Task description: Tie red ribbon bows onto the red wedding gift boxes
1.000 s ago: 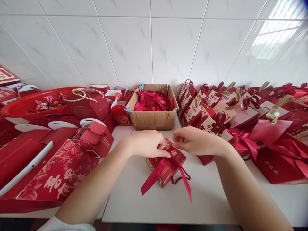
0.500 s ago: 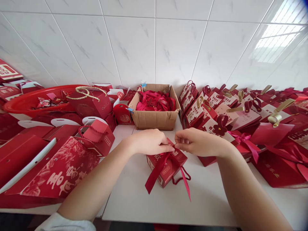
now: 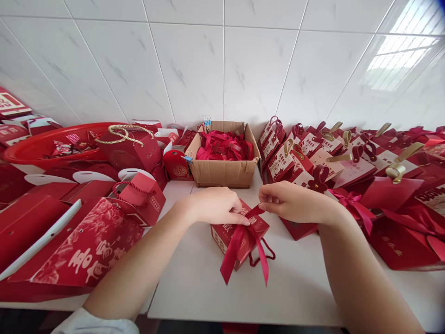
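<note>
Fingertips of the right hand (image 3: 288,200) pinch a strip of crimson ribbon (image 3: 232,255); my head view puts them just in front of the right front corner of the cardboard carton (image 3: 222,174). The left hand (image 3: 219,206) is clamped on the same ribbon where its strands meet, directly in front of the carton. Under it I see the small red box (image 3: 260,226) on the white table (image 3: 194,280), also in front of the carton, lying askew to it, one corner pointing away. Foreshortening and ribbon keep me from telling its long axis. Of the two hands, the left is nearer, right over the box; from the right fingertips the box lies leftward and away from the carton. I judge the ribbon strip between the hands decisive: it slants from the left thumb toward the carton's right front corner, while two tails trail away from the carton.
</note>
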Demonstrator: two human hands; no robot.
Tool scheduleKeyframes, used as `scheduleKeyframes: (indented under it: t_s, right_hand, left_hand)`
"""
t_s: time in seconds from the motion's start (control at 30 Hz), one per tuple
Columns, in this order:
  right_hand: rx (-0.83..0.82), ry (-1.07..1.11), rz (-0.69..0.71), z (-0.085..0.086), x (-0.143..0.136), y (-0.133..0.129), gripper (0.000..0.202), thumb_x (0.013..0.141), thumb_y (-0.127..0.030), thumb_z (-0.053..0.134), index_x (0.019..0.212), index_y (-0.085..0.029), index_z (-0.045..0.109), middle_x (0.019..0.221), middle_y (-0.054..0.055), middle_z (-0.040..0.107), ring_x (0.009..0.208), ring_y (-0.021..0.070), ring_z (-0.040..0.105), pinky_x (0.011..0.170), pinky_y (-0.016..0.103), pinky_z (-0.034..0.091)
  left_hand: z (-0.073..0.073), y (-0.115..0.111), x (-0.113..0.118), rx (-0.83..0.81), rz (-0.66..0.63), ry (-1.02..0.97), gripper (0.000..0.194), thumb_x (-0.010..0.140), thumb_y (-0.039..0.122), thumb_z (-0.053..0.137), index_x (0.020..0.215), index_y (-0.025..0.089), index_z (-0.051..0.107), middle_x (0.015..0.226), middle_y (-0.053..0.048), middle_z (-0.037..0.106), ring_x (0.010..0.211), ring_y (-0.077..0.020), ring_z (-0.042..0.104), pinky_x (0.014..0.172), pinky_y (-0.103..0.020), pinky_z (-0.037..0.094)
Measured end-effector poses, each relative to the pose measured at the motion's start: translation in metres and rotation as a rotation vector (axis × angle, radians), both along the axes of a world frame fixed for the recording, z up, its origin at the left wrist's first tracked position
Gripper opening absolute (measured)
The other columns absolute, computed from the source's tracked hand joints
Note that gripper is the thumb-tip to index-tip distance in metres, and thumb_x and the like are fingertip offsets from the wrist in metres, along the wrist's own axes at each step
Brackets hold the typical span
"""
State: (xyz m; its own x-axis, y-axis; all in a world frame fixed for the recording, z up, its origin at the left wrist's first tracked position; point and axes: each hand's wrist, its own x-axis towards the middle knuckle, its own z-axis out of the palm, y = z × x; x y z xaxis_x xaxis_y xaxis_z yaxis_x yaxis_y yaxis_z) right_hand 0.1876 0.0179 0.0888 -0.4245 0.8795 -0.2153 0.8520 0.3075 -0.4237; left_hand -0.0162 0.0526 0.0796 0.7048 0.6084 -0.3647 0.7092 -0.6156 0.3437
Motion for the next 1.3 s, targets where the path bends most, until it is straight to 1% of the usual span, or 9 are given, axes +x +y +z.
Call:
scheduleKeyframes:
  t_s: [0.17,0.27,0.4,0.57,0.7,0.9,1.03,1.17,1.3]
  right_hand:
    - [0.069,0.151,-0.037,-0.001,0.001,-0.001,0.008,0.085,-0.027,0.053,0.084,-0.021,0.059,0.083,0.0,0.065,0.074,0.0148,0.058,0.065,0.026,0.043]
    - [0.163,0.271,-0.071,0.0,-0.002,-0.003,0.009,0.084,-0.024,0.055,0.088,-0.02,0.062,0.088,0.001,0.066,0.078,0.0145,0.06,0.068,0.025,0.045]
    - [0.179,0.35,0.043,-0.002,-0.011,-0.008,0.011,0.083,-0.022,0.057,0.083,-0.02,0.068,0.087,0.001,0.064,0.076,0.0126,0.059,0.067,0.023,0.045]
    - [0.134,0.305,0.157,-0.01,-0.023,-0.007,0.018,0.084,-0.02,0.058,0.086,-0.023,0.076,0.081,0.001,0.059,0.068,0.0105,0.055,0.063,0.023,0.041]
    - [0.067,0.309,0.15,-0.015,-0.026,-0.001,0.017,0.083,-0.022,0.06,0.086,-0.024,0.077,0.086,0.001,0.059,0.072,0.0112,0.056,0.064,0.023,0.042]
    - [-0.007,0.327,0.145,-0.016,-0.026,0.001,0.011,0.079,-0.024,0.067,0.082,-0.022,0.077,0.092,0.003,0.064,0.076,0.0131,0.06,0.067,0.024,0.045]
    - [-0.02,0.355,0.129,-0.016,-0.027,0.0,0.008,0.077,-0.022,0.069,0.078,-0.019,0.076,0.092,0.003,0.067,0.076,0.0138,0.061,0.068,0.024,0.046]
    - [-0.043,0.44,0.125,-0.018,-0.029,0.001,0.009,0.077,-0.021,0.067,0.08,-0.019,0.075,0.092,0.002,0.07,0.08,0.0148,0.062,0.072,0.024,0.045]
    - [-0.087,0.402,0.065,-0.022,-0.03,0.002,0.012,0.077,-0.026,0.066,0.077,-0.017,0.074,0.083,0.002,0.07,0.074,0.0146,0.059,0.064,0.024,0.043]
  left_hand:
    - [0.008,0.0,-0.007,-0.091,-0.001,-0.058,0.046,0.088,0.056,0.043,0.061,0.019,0.045,0.055,0.002,0.046,0.045,-0.0094,0.033,0.045,-0.026,0.022]
    - [0.011,0.003,-0.013,-0.12,-0.03,-0.109,0.036,0.087,0.049,0.05,0.067,0.019,0.047,0.063,0.002,0.052,0.052,-0.0098,0.04,0.048,-0.024,0.027]
    - [0.01,0.01,-0.018,-0.171,-0.114,-0.146,0.025,0.083,0.041,0.059,0.074,0.019,0.051,0.074,0.003,0.058,0.063,-0.0109,0.049,0.056,-0.022,0.035]
    - [0.007,0.016,-0.019,-0.235,-0.153,-0.125,0.018,0.078,0.033,0.065,0.085,0.016,0.063,0.084,-0.002,0.065,0.073,-0.0136,0.057,0.062,-0.022,0.042]
    - [0.008,0.019,-0.02,-0.252,-0.168,-0.164,0.018,0.08,0.032,0.064,0.088,0.016,0.066,0.085,-0.003,0.064,0.074,-0.0142,0.058,0.063,-0.023,0.043]
    - [0.012,0.019,-0.02,-0.121,-0.121,-0.198,0.018,0.083,0.033,0.059,0.086,0.016,0.064,0.085,-0.001,0.06,0.071,-0.0123,0.054,0.062,-0.023,0.039]
    - [0.011,0.019,-0.019,-0.166,-0.143,-0.224,0.019,0.085,0.034,0.058,0.082,0.015,0.06,0.085,0.0,0.06,0.07,-0.011,0.053,0.063,-0.022,0.039]
    - [0.006,0.021,-0.019,-0.185,-0.165,-0.29,0.021,0.084,0.038,0.061,0.084,0.016,0.062,0.082,0.001,0.058,0.071,-0.0114,0.052,0.062,-0.022,0.039]
    - [0.005,0.022,-0.018,-0.185,-0.159,-0.342,0.027,0.079,0.043,0.067,0.076,0.016,0.064,0.077,0.001,0.055,0.069,-0.0119,0.051,0.062,-0.024,0.038]
